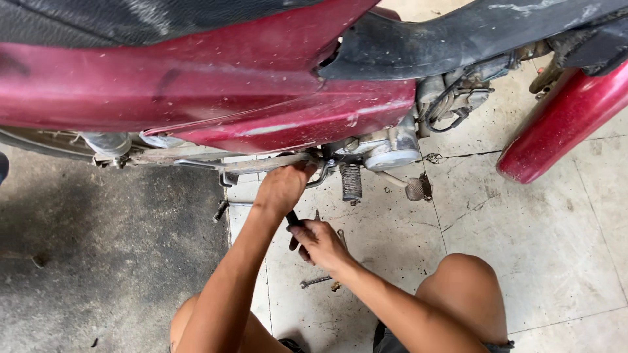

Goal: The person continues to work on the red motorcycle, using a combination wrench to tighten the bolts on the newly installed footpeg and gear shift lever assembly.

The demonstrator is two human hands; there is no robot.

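Red motorcycle (216, 85) above you; your left hand (282, 187) fisted against frame beside footpeg (351, 182); right hand (318, 240) fingers wrapped round dark tool handle (292, 221); wrench (316, 282) on tile floor (536, 248)

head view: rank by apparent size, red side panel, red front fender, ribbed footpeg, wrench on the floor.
1. red side panel, largest by far.
2. red front fender.
3 and 4. ribbed footpeg and wrench on the floor look similar; the wrench is longer but thinner, so unranked.
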